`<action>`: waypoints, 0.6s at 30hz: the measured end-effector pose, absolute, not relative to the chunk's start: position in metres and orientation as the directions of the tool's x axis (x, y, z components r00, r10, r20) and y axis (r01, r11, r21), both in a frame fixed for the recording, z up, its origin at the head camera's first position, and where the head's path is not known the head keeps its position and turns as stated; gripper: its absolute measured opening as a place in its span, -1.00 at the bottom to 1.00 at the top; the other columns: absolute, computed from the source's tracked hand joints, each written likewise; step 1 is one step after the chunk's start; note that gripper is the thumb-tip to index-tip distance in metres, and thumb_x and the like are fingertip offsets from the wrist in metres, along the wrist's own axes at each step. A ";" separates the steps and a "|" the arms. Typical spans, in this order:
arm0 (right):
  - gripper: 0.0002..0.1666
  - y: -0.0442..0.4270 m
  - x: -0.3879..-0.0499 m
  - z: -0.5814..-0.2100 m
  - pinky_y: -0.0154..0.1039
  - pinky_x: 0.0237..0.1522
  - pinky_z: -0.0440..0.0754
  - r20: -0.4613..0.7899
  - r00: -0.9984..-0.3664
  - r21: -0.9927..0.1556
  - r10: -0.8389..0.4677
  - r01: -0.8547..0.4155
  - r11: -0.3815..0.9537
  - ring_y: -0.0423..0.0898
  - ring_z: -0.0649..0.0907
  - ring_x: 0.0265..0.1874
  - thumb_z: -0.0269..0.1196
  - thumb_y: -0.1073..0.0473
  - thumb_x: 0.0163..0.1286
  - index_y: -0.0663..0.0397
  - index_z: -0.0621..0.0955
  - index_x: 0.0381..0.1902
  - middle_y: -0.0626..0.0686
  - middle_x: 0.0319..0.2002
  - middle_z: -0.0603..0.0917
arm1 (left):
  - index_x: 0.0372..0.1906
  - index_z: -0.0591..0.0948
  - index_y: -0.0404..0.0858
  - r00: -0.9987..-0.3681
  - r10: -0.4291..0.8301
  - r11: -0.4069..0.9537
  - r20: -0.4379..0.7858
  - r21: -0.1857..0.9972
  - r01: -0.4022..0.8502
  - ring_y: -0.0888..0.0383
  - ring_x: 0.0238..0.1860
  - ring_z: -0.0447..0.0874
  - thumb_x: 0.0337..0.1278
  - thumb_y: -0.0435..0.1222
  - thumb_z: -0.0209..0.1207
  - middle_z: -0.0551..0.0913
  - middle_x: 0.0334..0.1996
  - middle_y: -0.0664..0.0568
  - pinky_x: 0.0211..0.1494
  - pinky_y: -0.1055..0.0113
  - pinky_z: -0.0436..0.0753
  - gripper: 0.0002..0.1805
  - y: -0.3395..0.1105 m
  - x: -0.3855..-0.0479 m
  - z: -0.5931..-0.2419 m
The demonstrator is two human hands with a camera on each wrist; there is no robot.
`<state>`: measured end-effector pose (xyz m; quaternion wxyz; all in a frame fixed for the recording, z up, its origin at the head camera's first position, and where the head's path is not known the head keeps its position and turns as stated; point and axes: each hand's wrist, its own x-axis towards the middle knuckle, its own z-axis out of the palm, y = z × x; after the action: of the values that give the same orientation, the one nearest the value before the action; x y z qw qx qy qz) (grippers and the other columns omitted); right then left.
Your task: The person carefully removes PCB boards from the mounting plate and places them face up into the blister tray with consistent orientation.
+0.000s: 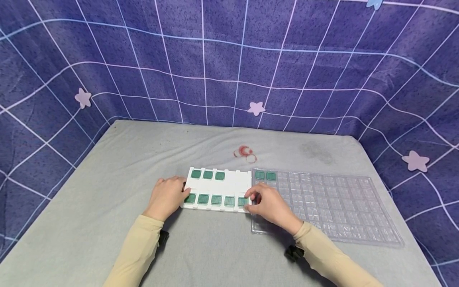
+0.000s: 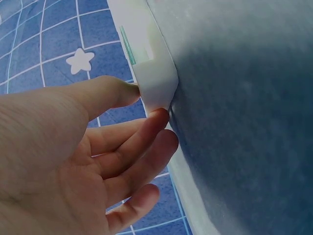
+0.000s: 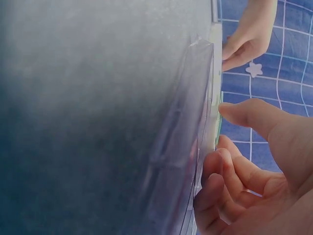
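Note:
A white rectangular tray (image 1: 234, 184) lies mid-table with small green circuit boards in two rows: three in the back row, several in the front row. My left hand (image 1: 166, 198) holds the tray's left end; in the left wrist view the thumb is on top and fingertips are against the white end (image 2: 155, 81). My right hand (image 1: 269, 204) is at the tray's front right corner, thumb and forefinger pinching the rightmost green circuit board (image 1: 242, 201). The right wrist view shows that board's green edge (image 3: 218, 120) between thumb and forefinger; how firmly it is held is hard to tell.
A clear plastic tray (image 1: 358, 242) with many pockets lies to the right, touching or close to the white tray; two green boards (image 1: 259, 175) sit in its back left pockets. Grey cloth (image 1: 107, 191) covers the table. A purple gridded curtain (image 1: 222, 67) encloses the back and sides.

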<state>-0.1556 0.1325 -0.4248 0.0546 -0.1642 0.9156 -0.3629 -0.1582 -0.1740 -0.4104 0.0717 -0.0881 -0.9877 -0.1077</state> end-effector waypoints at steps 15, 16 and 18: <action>-0.72 0.135 -0.157 -0.422 -0.41 -0.31 0.46 0.026 -0.937 -0.694 -0.349 -0.268 0.668 -0.18 0.55 -0.35 0.53 0.21 0.09 0.03 0.68 -0.25 -0.05 -0.33 0.59 | -0.50 0.58 -0.19 -0.974 0.160 0.962 0.162 0.197 0.191 0.01 -0.44 0.61 0.19 -0.25 0.33 0.64 -0.49 -0.02 -0.18 0.08 0.40 -0.79 -0.175 -0.160 -0.412; -0.72 0.135 -0.158 -0.421 -0.41 -0.32 0.46 0.028 -0.937 -0.694 -0.349 -0.269 0.668 -0.17 0.55 -0.36 0.53 0.21 0.09 0.03 0.69 -0.24 -0.04 -0.32 0.59 | -0.50 0.58 -0.18 -0.974 0.160 0.962 0.162 0.197 0.191 0.01 -0.45 0.60 0.19 -0.25 0.34 0.64 -0.49 -0.02 -0.19 0.08 0.40 -0.79 -0.175 -0.160 -0.412; -0.72 0.136 -0.159 -0.420 -0.41 -0.33 0.46 0.024 -0.937 -0.694 -0.348 -0.266 0.669 -0.16 0.56 -0.36 0.52 0.21 0.10 0.03 0.69 -0.23 -0.03 -0.31 0.60 | -0.50 0.58 -0.18 -0.974 0.159 0.962 0.161 0.196 0.190 0.02 -0.44 0.60 0.19 -0.25 0.33 0.64 -0.49 -0.02 -0.19 0.09 0.39 -0.79 -0.175 -0.160 -0.412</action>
<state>-0.1585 0.1357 -0.4198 0.0553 -0.1682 0.9119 -0.3704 -0.1597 -0.1746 -0.4123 0.0720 -0.0884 -0.9878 -0.1057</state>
